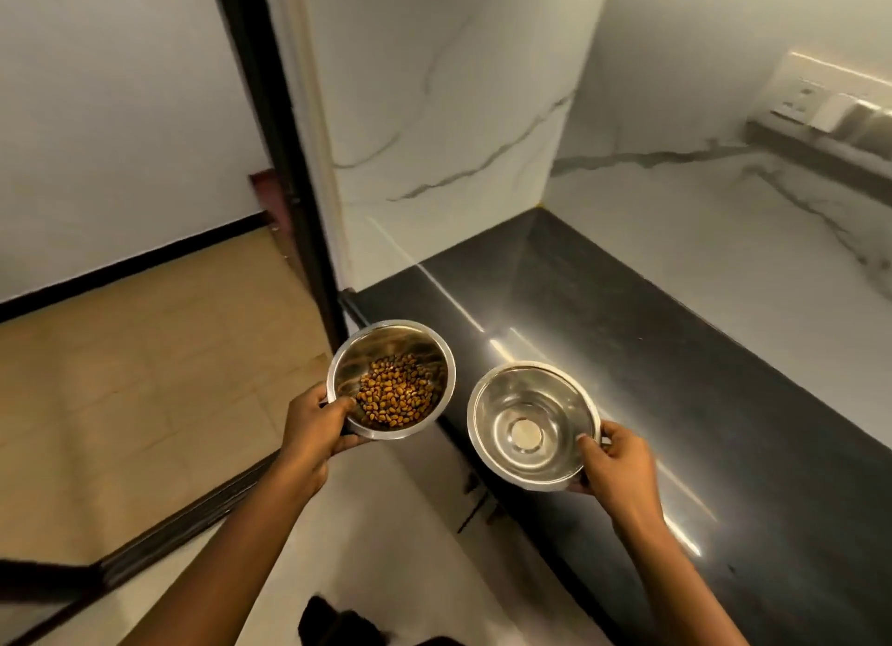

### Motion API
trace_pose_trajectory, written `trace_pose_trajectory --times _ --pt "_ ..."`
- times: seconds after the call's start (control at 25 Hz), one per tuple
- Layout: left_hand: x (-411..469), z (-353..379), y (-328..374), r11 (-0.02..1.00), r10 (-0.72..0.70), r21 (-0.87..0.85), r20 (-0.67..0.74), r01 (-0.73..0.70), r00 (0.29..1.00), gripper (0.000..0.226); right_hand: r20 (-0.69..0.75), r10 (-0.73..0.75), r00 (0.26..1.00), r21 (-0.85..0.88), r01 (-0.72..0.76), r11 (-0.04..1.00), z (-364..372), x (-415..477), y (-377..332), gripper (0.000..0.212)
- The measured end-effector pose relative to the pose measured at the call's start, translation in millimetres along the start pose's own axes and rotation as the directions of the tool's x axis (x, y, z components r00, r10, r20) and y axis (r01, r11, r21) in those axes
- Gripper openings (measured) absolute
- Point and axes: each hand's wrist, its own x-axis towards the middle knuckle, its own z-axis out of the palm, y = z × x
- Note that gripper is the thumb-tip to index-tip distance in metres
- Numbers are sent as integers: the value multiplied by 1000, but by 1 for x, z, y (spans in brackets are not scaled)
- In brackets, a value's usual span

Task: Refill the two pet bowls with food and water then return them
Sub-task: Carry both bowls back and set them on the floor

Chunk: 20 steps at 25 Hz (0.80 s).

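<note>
Two steel pet bowls are held in the air at the near corner of a black counter. My left hand (314, 429) grips the near rim of the food bowl (386, 341), thumb inside; brown kibble (396, 390) covers part of its bottom. That bowl hangs over the counter's left edge and the floor. My right hand (615, 462) grips the right rim of the second bowl (492, 433), which is over the counter's front edge. Its inside is shiny, and I cannot tell whether it holds water.
The black counter (675, 404) runs away to the right, backed by white marble walls (434, 114). A switch panel (820, 100) sits on the right wall. A dark door frame (285, 163) stands left of the counter, with beige floor tiles (145, 380) beyond.
</note>
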Motion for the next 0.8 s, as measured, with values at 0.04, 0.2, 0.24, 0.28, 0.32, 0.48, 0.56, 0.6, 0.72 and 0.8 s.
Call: trace_pose_trajectory --times 0.04,0.2,0.24,0.28,0.32,0.48,0.56,0.6,0.72,0.8 --pt "6 -23 1 1000 -3 -27 -46 1 999 26 32 -23 999 -20 23 1000 20 2 -13 15" --pt "33 -122 4 992 -28 -127 -202 3 979 27 174 -99 980 -32 106 994 113 -2 -71 13" --pt "39 -145 5 989 -33 -149 -228 -1 973 27 197 -122 973 -36 132 991 134 -5 -86 12" --pt "42 -162 6 987 -39 -163 -246 -2 968 27 211 -139 967 -48 152 987 149 -7 -101 13" --pt "47 -185 10 983 -46 -182 -273 -5 961 27 236 -154 960 -50 170 984 171 -10 -117 16" --pt "72 -290 29 967 -78 -253 -400 -28 913 26 362 -186 913 -29 211 977 276 -20 -183 18" --pt "85 -328 38 960 -87 -275 -457 -48 885 27 407 -198 892 -29 229 973 319 -24 -211 17" --pt "92 -343 43 957 -93 -285 -480 -55 873 28 431 -210 877 -29 246 969 341 -24 -223 16" --pt "114 -376 56 947 -106 -312 -522 -73 846 26 472 -260 842 -51 320 946 399 -15 -255 15" --pt "135 -396 66 942 -118 -326 -539 -77 834 24 498 -281 820 -67 360 931 440 -3 -279 14"
